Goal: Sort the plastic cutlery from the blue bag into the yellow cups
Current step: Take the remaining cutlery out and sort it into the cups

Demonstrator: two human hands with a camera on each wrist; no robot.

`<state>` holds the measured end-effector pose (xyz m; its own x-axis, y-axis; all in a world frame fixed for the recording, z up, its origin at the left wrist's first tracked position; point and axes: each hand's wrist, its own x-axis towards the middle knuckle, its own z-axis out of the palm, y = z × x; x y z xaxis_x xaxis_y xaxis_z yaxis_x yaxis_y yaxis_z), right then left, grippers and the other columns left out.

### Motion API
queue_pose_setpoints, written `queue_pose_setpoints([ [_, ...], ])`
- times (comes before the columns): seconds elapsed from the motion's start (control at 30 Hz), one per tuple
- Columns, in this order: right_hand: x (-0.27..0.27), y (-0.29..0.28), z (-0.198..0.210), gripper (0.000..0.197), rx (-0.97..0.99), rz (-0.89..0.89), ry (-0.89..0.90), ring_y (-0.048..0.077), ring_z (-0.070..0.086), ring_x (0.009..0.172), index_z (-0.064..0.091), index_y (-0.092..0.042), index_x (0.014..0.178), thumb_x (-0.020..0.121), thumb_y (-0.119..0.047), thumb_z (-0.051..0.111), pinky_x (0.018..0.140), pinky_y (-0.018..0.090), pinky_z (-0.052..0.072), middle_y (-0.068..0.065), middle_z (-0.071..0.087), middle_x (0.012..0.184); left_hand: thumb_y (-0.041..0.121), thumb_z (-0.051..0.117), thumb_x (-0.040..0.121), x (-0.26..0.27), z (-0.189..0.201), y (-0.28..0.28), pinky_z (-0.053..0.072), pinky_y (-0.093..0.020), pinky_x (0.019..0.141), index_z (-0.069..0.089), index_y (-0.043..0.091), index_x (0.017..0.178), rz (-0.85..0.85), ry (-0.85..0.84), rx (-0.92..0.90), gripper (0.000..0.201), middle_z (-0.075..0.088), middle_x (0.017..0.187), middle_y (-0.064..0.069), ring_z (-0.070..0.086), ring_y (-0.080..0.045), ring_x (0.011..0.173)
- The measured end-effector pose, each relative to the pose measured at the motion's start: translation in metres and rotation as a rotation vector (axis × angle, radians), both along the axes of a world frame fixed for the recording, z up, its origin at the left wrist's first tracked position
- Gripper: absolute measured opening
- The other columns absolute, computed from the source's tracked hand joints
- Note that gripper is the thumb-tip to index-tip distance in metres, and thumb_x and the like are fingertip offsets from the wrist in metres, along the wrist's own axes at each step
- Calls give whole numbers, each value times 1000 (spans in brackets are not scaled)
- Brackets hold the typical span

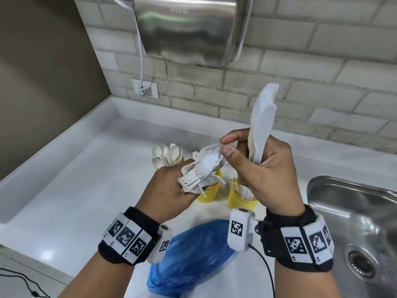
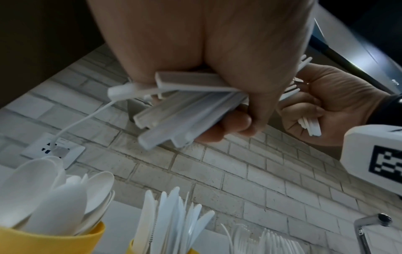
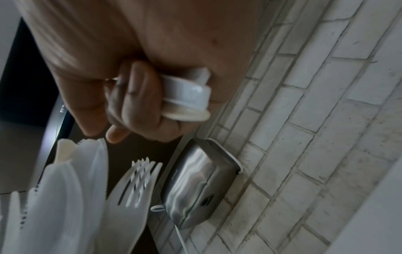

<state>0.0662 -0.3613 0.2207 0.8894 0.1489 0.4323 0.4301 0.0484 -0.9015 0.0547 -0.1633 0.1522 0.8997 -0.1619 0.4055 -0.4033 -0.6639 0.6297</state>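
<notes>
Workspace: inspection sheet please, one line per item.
Surface: white counter, steel sink at right.
Job's things: three yellow cups hold spoons, knives, forks; blue bag lies near.
Clutter: nothing seen.
Grippers: left hand grips a bundle of forks; right hand holds upright knives, its fingers at the bundle.
Cables: white cord to wall socket; black wrist lead.
Surroundings: brick wall, steel hand dryer.

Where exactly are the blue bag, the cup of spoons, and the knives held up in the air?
blue bag (image 1: 193, 254), head view, middle of its crumpled plastic.
cup of spoons (image 2: 54, 244), left wrist view, yellow wall.
knives (image 1: 263, 117), head view, blades above the right hand (image 1: 268, 168).
</notes>
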Motion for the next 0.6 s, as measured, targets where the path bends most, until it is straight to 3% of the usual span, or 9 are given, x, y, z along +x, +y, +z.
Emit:
queue_pose_setpoints([
  [0.1,-3,-1,0,5,-22,38,29,11,36,45,75,-16,88,85,-19,76,50,15,36,15,35,53,32,75,90,0,-3,2,45,-28,61,64,25,86,8,-23,22,14,63,76,10,51,-11,67],
  [0.13,-3,-2,0,5,-29,47,32,10,37,45,75,-16,88,84,-20,75,50,14,35,13,35,52,34,74,90,1,-4,3,45,-29,61,64,25,88,9,-26,30,14,63,77,10,52,-12,67],
  [0.27,0,-6,-3,2,-54,91,11,0,50,45,72,-8,89,88,-10,73,54,7,38,-17,52,52,37,72,90,3,-7,5,49,-36,64,66,25,92,6,-19,71,14,66,80,11,56,-14,70],
  [0.37,3,-5,-6,4,-47,79,-24,-3,54,48,69,-7,92,93,-3,69,56,5,39,-20,59,58,37,76,90,3,-7,5,49,-37,64,66,24,91,11,-7,58,16,65,79,9,57,-15,70],
  [0.6,12,-5,-8,7,153,45,-21,-5,46,53,63,-16,95,97,-22,64,56,14,38,-22,52,63,29,78,89,-1,-3,5,48,-36,63,67,22,89,23,16,29,13,65,78,8,55,-13,67],
])
